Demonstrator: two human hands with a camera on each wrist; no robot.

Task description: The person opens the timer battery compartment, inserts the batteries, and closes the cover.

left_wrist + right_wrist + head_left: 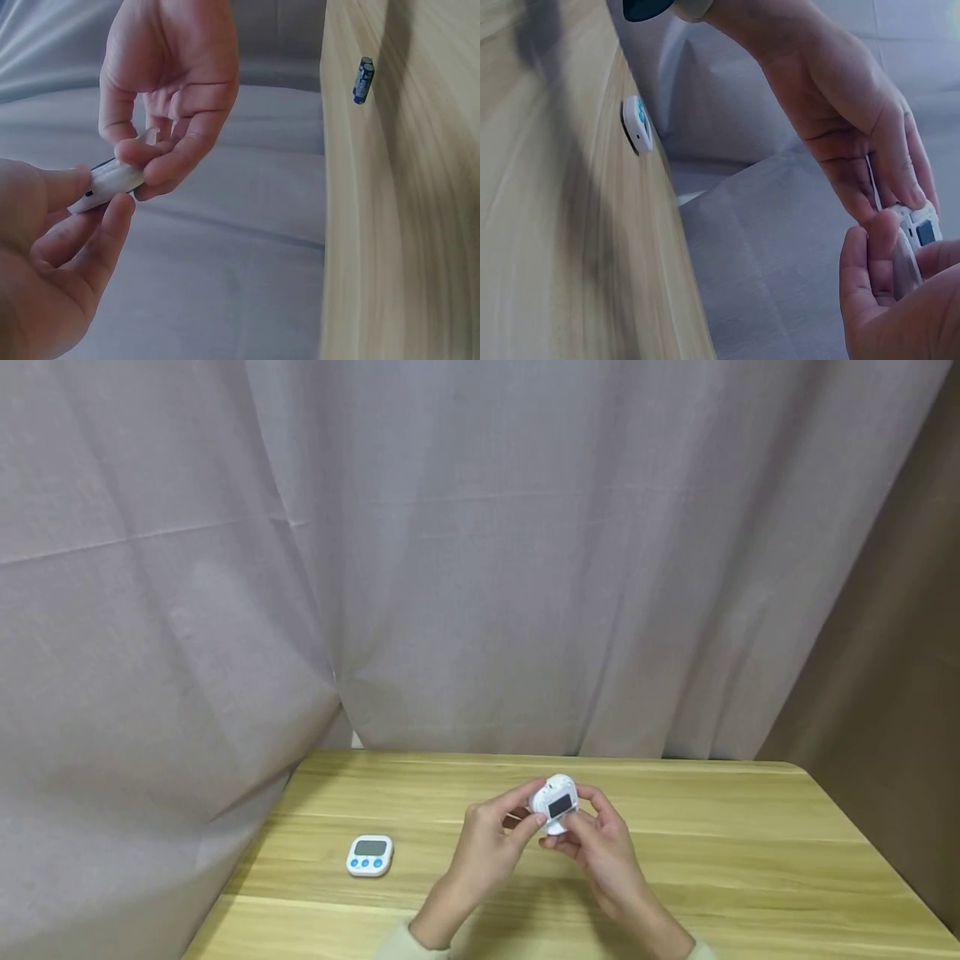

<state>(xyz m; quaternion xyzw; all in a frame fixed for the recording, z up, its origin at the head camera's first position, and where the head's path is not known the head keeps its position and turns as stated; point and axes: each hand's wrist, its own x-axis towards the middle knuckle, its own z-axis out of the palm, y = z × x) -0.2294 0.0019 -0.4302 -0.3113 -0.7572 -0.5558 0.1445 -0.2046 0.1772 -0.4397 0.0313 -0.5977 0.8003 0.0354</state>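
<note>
Both hands hold up a small white digital timer (553,791) above the table, its back with a dark rectangular patch facing the head camera. My left hand (480,852) pinches its left edge between thumb and fingers. On the other side, my right hand (609,856) grips the lower right part, its thumb lying on the back near the dark patch. Seen edge-on in the left wrist view, the timer (116,180) is partly covered by fingertips. In the right wrist view a thin pale flap (907,262) stands out beside the right fingers.
A second white timer (370,856) with a grey screen and blue buttons lies on the wooden table (750,860), left of the hands. Two blue batteries (363,81) lie side by side on the wood in the left wrist view. A grey curtain (480,568) hangs behind the table.
</note>
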